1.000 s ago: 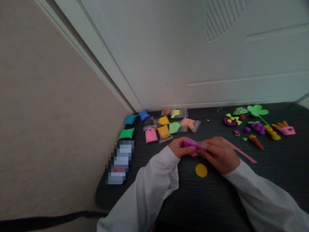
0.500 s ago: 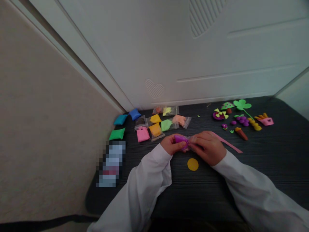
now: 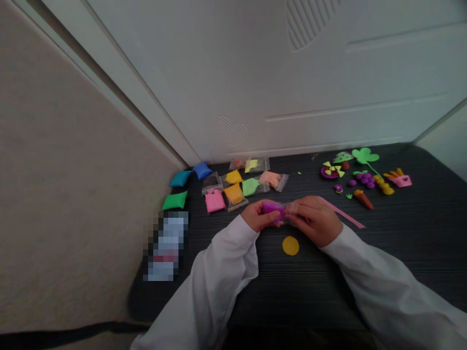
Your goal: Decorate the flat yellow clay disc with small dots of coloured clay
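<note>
My left hand pinches the plump, purple end of a bag of purple clay between thumb and fingers; my right hand pinches its crinkled, clear plastic end. The bag lies between my two hands, just beyond a flat, round yellow clay disc on the black, wood-grained table. Its long axis runs nearly left to right, with the clear end pointing right.
</note>
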Available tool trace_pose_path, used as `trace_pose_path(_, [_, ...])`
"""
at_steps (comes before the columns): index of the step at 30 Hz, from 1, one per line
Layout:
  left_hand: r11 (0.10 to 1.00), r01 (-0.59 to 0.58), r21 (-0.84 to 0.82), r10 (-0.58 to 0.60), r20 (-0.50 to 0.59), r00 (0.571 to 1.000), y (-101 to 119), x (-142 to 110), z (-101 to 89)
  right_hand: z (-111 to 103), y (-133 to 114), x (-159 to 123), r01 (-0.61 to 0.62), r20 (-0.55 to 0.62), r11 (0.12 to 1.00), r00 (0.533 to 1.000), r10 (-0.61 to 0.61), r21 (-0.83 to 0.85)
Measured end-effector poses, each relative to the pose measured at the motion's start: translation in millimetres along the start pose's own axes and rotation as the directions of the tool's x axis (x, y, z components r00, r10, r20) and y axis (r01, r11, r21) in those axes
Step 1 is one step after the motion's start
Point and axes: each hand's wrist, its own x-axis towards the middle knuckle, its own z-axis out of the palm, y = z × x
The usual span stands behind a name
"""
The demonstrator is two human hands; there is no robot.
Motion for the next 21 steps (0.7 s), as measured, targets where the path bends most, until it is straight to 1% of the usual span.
trace_pose_path(4, [1.000, -0.002, -0.014, 0.002, -0.016, 1.000, 1.4, -0.6, 1.4, -1.4, -1.1, -0.1, -0.008, -0.018, 1.000, 1.000, 0.008, 0.022])
trace_pose_path(11, [1.000, -0.008, -0.016, 0.008, 0.026, 1.000, 0.1, -0.6, -0.1, -3.3, 0.3, -0.6, 0.011, -0.017, 1.000, 1.000, -0.011, 0.003])
trace_pose_path(14, [1.000, -0.005, -0.011, 0.005, 0.027, 1.000, -0.3, -0.5, -0.6, -2.6, 0.9, -0.7, 0.006, -0.011, 1.000, 1.000, -0.006, 0.000])
trace_pose_path(18, [1.000, -0.005, -0.003, 0.005, 0.017, 1.000, 1.0, -0.6, -1.5, -2.7, -0.3, -0.1, -0.024, 0.007, 0.998, 1.000, 0.024, 0.050])
trace_pose_path(21, [1.000, -0.009, -0.009, 0.009, 0.002, 1.000, 3.4, 0.2, -4.3, -6.8, -2.0, 0.9, -0.066, -0.022, 0.989, 0.997, 0.070, 0.129])
